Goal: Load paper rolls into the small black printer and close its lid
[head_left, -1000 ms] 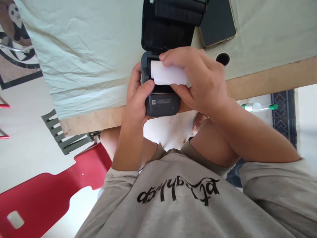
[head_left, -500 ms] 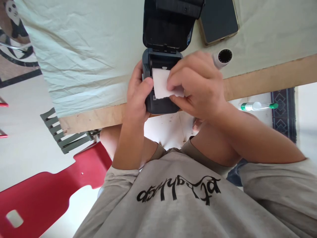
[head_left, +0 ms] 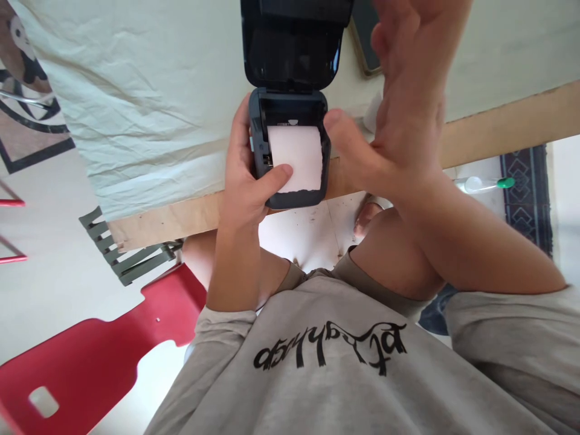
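My left hand (head_left: pixel 247 181) grips the small label printer (head_left: pixel 290 151) at the tabletop (head_left: pixel 149 96) edge, thumb pinning the white paper strip (head_left: pixel 296 158) over its front. My right hand (head_left: pixel 403 109) hovers open, empty. I should keep the strip straight under the open lid (head_left: pixel 293 45).

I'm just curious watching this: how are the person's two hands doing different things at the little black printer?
The left hand grips the small black printer from the side, thumb pressing the white paper strip. The right hand is raised, fingers spread, holding nothing; only its thumb nears the printer's other side. Both are bare.
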`<state>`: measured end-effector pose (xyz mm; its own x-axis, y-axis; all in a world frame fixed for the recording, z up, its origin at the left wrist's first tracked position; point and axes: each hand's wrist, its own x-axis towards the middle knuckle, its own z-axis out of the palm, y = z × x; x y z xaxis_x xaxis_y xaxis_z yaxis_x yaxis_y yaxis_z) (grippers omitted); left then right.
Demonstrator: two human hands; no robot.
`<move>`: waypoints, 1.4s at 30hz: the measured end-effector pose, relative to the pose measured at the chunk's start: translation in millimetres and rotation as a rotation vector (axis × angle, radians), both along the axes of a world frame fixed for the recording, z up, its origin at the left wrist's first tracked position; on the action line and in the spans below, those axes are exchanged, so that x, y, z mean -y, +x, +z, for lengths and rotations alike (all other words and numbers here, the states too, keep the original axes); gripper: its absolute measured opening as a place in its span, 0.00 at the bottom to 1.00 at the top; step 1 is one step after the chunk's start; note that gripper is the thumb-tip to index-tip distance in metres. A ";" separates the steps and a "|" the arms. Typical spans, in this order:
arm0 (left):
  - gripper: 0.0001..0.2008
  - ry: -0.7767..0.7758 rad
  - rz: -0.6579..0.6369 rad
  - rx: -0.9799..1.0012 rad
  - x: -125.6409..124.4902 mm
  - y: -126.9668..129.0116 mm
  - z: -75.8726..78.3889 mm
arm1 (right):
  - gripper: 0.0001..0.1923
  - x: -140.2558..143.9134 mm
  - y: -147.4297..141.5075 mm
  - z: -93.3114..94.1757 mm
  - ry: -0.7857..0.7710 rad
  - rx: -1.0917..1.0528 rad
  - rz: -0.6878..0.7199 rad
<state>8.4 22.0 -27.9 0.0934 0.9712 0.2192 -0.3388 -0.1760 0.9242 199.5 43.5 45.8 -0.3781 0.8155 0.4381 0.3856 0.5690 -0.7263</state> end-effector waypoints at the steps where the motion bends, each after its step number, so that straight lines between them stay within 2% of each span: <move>1: 0.41 0.011 0.003 0.000 -0.8 -1.6 -2.0 | 0.30 -0.5 -0.2 -0.8 0.048 -0.026 -0.010; 4: 0.40 0.010 -0.007 -0.016 -0.5 -5.5 -2.8 | 0.20 2.2 -1.7 -2.9 0.216 -0.053 -0.048; 6: 0.36 0.000 0.009 -0.014 2.0 -6.2 1.1 | 0.11 6.4 -2.5 -3.2 0.240 0.043 -0.045; 8: 0.37 -0.036 -0.009 -0.027 4.8 -5.3 5.9 | 0.09 11.1 -2.8 -2.7 0.212 0.151 -0.012; 10: 0.39 -0.050 -0.020 -0.024 6.4 -3.4 8.9 | 0.08 15.6 -3.4 -1.5 0.134 0.184 0.013; 13: 0.42 -0.005 -0.011 0.026 6.2 -0.5 8.7 | 0.15 20.8 -6.3 -0.4 0.018 0.133 0.033; 15: 0.38 -0.008 -0.013 0.032 6.2 0.6 8.4 | 0.21 23.1 -9.4 -1.8 -0.090 0.060 0.057; 18: 0.29 -0.069 -0.025 -0.017 8.5 0.3 11.0 | 0.30 25.4 -13.3 -6.9 -0.344 -0.052 0.132; 21: 0.27 -0.090 -0.048 -0.020 12.0 -0.9 15.8 | 0.34 26.9 -14.3 -10.9 -0.554 -0.143 0.207; 23: 0.28 -0.095 -0.042 -0.016 13.6 -1.0 18.5 | 0.34 27.9 -15.2 -12.6 -0.599 -0.170 0.226; 27: 0.27 -0.122 -0.012 -0.012 13.2 0.7 21.1 | 0.32 31.5 -22.3 -14.9 -0.487 -0.147 0.172; 30: 0.25 -0.121 -0.042 0.007 10.5 2.6 20.3 | 0.32 39.9 -22.0 -8.5 -0.359 -0.063 0.085; 34: 0.24 -0.046 -0.062 0.080 6.7 4.5 16.2 | 0.27 72.9 7.3 8.2 -0.158 0.080 -0.013; 35: 0.24 -0.024 -0.074 0.102 5.8 4.6 14.9 | 0.22 86.6 18.6 9.4 -0.103 0.091 0.012; 36: 0.23 -0.002 -0.083 0.125 4.9 4.6 13.6 | 0.17 102.4 30.0 8.2 -0.131 0.131 0.132; 37: 0.23 0.018 -0.097 0.141 3.9 4.3 12.1 | 0.15 120.1 40.7 4.4 -0.240 0.195 0.321; 39: 0.24 0.051 -0.123 0.171 1.4 3.6 9.2 | 0.14 158.7 57.8 -8.9 -0.685 0.288 0.789; 41: 0.25 0.057 -0.161 0.181 -1.0 2.8 6.7 | 0.13 196.0 67.6 -24.8 -0.816 0.289 0.957; 42: 0.26 0.055 -0.171 0.185 -2.0 2.6 5.9 | 0.13 211.9 70.2 -31.6 -0.847 0.278 0.980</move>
<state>11.0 24.0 -22.0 0.2088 0.9308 0.3000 -0.5302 -0.1500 0.8345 269.8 -168.5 14.2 -0.9574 0.1361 -0.2549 0.2700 0.1077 -0.9568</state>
